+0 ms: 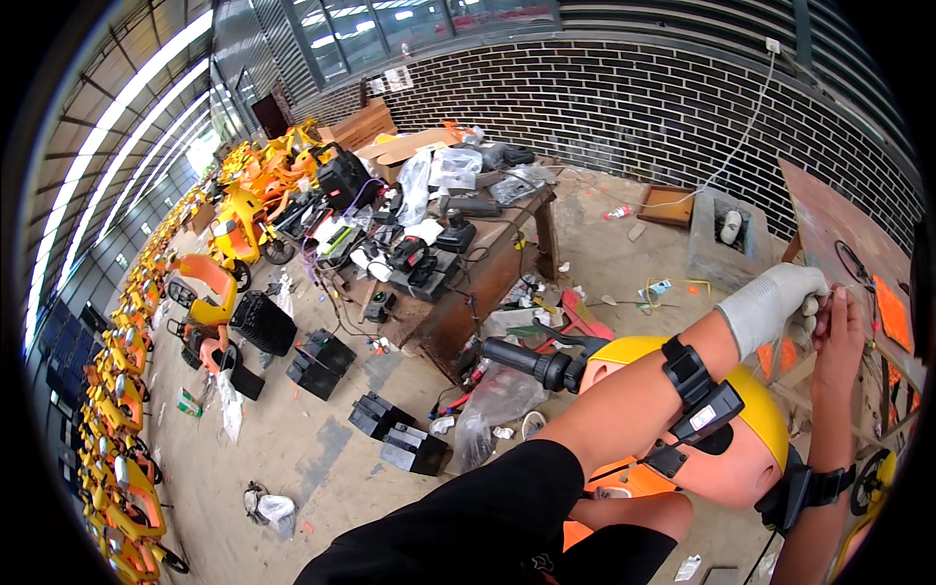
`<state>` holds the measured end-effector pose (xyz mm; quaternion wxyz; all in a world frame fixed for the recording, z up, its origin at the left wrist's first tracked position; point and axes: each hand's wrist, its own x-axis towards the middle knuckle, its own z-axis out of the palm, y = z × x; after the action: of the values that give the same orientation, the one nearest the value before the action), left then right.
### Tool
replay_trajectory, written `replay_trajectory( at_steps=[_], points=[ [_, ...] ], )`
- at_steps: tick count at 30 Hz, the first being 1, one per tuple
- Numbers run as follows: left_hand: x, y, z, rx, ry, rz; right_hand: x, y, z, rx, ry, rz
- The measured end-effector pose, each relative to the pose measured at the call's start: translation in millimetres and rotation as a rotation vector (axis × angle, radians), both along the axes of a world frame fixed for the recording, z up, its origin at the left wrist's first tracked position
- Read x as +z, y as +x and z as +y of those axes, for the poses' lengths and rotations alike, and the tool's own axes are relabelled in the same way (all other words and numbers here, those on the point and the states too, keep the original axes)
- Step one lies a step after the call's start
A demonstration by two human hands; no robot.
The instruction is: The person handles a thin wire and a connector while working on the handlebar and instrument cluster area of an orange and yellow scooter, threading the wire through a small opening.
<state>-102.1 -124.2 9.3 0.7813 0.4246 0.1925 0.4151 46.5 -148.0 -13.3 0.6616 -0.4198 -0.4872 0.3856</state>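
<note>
My left hand [786, 298], in a light grey work glove, reaches across to the far right. There it meets my bare right hand [838, 333]. Both hands have their fingers pinched together, fingertips nearly touching; anything between them is too small to make out. Below my left forearm is the yellow and pale orange front body [751, 414] of a scooter. Its black handlebar grip [526, 361] points left. Black strapped devices sit on both my wrists.
A cluttered wooden workbench [429, 327] stands left of the scooter, loaded with tools, plastic bags and cables. Black battery boxes [322, 363] lie on the floor. A leaning board [838, 219] and a grey concrete basin [731, 239] are at right. Rows of yellow scooters [127, 439] line the left.
</note>
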Motion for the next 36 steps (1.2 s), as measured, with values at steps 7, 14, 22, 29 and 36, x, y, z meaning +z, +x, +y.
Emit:
replay_trajectory(
  at_steps=[7,14,22,29,36],
  points=[
    [-2.3,1.5,6.5,0.105,0.372,0.230,2.3,6.8,0.9,0.003,0.028,0.010],
    [2.4,12.7,-7.8,0.526,0.752,0.650,12.8,3.2,-9.9,-0.076,-0.103,0.028],
    [-9.2,17.0,-1.2,0.725,1.043,0.811,13.4,3.4,-12.0,-0.094,-0.217,0.003],
    [-3.2,18.5,-6.2,0.673,1.035,1.008,5.8,11.5,-5.3,-0.126,-0.316,-0.024],
    [4.1,21.0,-9.8,0.630,0.865,1.036,10.4,6.7,-8.3,-0.151,-0.320,-0.034]
  ],
)
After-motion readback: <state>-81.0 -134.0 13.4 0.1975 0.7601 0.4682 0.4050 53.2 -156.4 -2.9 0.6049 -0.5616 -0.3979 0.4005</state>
